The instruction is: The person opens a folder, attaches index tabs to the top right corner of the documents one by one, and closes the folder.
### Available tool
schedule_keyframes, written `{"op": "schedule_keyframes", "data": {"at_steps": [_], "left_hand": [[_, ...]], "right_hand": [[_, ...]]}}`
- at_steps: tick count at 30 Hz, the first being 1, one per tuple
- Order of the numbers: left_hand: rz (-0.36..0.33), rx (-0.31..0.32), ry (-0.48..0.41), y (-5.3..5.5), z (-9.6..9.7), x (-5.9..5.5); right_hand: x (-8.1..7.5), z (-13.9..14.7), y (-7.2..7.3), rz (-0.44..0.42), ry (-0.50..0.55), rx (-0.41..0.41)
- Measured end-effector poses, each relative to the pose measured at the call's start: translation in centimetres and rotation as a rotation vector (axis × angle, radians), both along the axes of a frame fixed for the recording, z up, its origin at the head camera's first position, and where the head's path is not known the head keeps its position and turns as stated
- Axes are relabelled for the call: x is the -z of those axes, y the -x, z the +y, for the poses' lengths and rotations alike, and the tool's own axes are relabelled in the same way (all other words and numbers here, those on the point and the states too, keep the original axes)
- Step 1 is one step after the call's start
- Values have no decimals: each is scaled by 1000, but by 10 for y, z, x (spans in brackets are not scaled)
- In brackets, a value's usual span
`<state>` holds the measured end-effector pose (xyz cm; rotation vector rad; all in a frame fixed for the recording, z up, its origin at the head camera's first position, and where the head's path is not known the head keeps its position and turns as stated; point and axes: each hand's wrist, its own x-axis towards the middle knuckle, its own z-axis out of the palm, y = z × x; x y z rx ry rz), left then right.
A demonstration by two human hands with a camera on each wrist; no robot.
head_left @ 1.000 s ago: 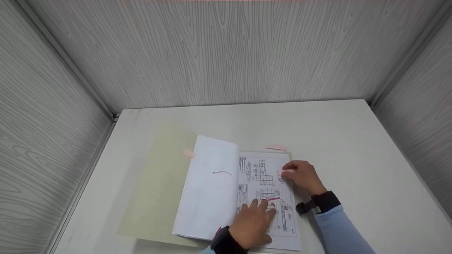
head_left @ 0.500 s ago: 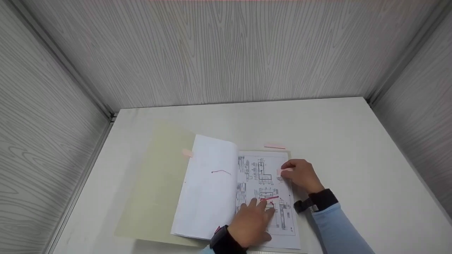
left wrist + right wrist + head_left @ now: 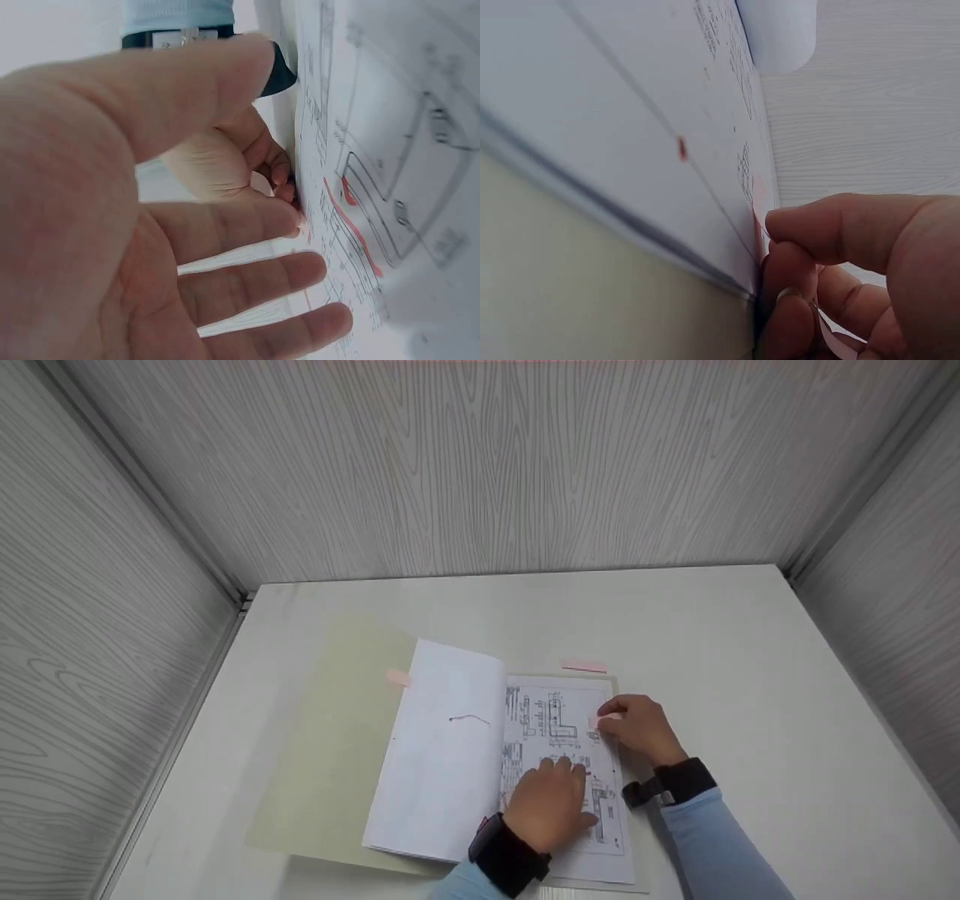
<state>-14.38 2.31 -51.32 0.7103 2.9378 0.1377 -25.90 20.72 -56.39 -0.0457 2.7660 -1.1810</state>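
A pale green folder (image 3: 319,757) lies open, its white pages turned to the left. On its right side is a printed technical drawing (image 3: 536,709) with a red pen mark (image 3: 356,229), seen in the left wrist view. My right hand (image 3: 646,729) pinches a pink sticky note (image 3: 593,722) between thumb and fingers at the drawing's right edge. In the right wrist view the sticky note (image 3: 759,201) meets the page. Over the lower drawing is my left hand (image 3: 547,804), its fingers straight and slightly spread; contact with the paper is hard to tell.
Another pink strip (image 3: 585,667) sits on the white table (image 3: 697,637) just beyond the folder's top edge. A pale pink tab (image 3: 398,679) sticks out from the turned page (image 3: 439,765). Grey wood-grain panels (image 3: 480,472) enclose the back and sides.
My left hand has moved up the page from its lower position and now covers most of the red mark. The right hand keeps its pinch on the sticky note at the page edge.
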Motion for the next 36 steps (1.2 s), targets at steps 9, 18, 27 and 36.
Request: {"op": "schedule_keyframes", "data": {"at_steps": [9,18,27,36], "left_hand": [[16,-89,-7,27,18,-1],[-32,-91,19,44,21,7],[-71,-50,3,55,16,12],[-66,-51,100,57,18,14]], "right_hand": [[1,0,1,-12,13,10],[1,-2,0,-31,49,27],[0,-2,0,-40,46,28],[0,-1,0,-37,54,24]]}}
